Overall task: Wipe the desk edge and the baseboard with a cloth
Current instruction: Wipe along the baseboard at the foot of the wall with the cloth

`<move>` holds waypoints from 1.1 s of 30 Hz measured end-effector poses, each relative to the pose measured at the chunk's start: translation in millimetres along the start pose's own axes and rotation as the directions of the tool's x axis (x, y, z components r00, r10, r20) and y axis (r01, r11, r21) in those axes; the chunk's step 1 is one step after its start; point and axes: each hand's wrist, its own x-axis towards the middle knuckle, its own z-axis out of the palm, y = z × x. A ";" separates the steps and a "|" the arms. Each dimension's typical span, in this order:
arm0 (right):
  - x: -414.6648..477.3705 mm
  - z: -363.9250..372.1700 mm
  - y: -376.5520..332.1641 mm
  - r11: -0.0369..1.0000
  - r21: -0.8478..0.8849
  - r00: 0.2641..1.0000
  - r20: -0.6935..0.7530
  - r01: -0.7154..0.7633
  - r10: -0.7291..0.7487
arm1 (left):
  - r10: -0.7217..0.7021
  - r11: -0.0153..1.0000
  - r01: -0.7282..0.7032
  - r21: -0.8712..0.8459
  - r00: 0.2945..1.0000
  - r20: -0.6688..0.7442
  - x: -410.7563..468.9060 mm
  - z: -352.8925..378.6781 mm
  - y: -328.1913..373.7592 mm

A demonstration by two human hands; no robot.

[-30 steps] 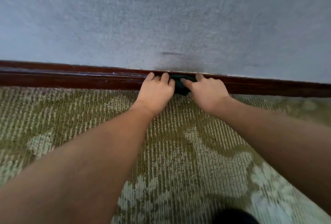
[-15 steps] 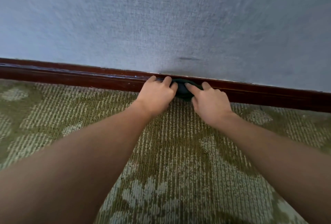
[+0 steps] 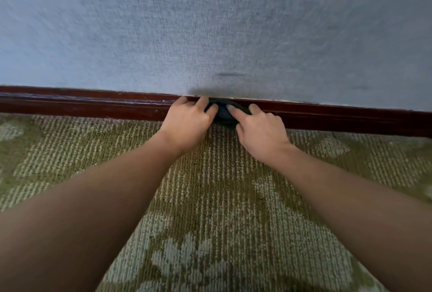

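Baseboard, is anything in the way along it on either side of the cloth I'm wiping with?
Nothing visible. The dark cloth sits against the baseboard, held between the left hand and right hand. The baseboard runs bare to both frame edges, with only carpet below.

Readable markings: 0. I find no text, label, brand, number or sign on the blue-grey wall (image 3: pixel 210 23), the dark red baseboard (image 3: pixel 93 106), the patterned carpet (image 3: pixel 210 186) or the cloth (image 3: pixel 223 115).
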 end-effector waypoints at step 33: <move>-0.5 6.0 -25.4 0.947 0.321 0.998 0.055 -0.007 -0.011 | 0.001 0.987 -0.010 -0.162 0.998 -0.055 -38.2 3.2 -13.4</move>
